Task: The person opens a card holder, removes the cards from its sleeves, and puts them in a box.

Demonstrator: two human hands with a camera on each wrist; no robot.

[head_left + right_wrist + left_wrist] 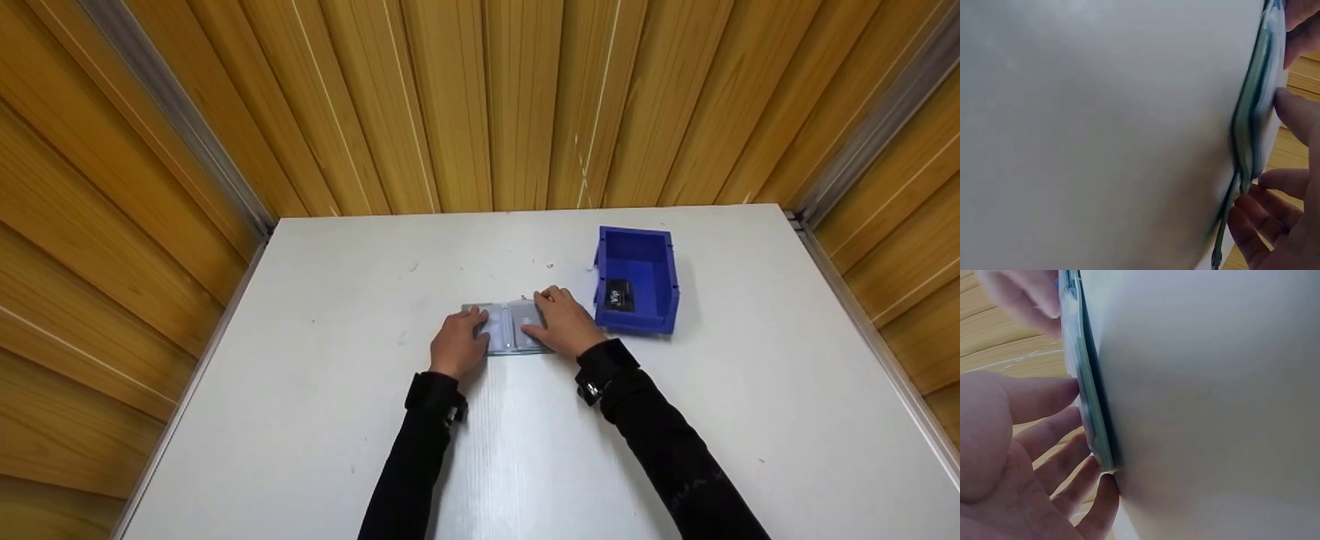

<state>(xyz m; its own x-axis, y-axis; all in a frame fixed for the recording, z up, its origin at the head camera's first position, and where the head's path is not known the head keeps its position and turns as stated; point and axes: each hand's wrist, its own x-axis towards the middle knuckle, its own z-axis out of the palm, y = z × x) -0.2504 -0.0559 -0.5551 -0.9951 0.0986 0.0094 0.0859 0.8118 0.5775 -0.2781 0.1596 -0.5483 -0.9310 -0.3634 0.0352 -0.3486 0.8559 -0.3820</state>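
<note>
A card holder [496, 328] with clear plastic sleeves lies spread on the white table, its spine between my two hands. My left hand [459, 343] rests on its left side, thumb [1050, 395] and fingers loosely spread over the sleeve and its outer edge. On the right side my right hand [566, 324] pinches the sleeves, thumb [1293, 115] on their face and fingers at the outer edge. In the right wrist view, the sleeves [1264, 121] stand a little apart from the cover [1219, 242] at that edge.
Right of the hands stands a blue plastic bin [637, 324], holding a black card [619, 295] with "Vip" lettering. The white table [337, 375] is bounded by wood-patterned walls [517, 105] at the back and sides.
</note>
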